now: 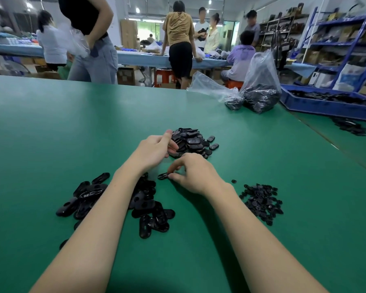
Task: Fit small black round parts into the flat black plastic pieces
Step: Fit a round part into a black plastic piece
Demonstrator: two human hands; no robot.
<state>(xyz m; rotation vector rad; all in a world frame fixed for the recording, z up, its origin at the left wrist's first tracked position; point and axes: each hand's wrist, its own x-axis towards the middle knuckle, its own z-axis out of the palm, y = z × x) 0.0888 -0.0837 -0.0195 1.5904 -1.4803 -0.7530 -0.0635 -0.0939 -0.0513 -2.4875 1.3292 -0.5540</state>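
Right hand (pixel 195 173) is pinching one flat black piece (pixel 162 176) on the green table (pixel 72 127); left hand (pixel 154 148), fingers curled, is touching the far pile (pixel 193 142) behind it; round parts (pixel 261 203) lying right, open mat beyond.

A green table (pixel 72 123) fronts blue-covered benches (pixel 140 57), blue shelving (pixel 355 41), and ceiling lights (pixel 137 10) beyond.

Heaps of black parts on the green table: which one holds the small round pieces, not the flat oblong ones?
The low heap beside the right forearm, nearest the table's right edge; the other two hold larger oblong pieces.
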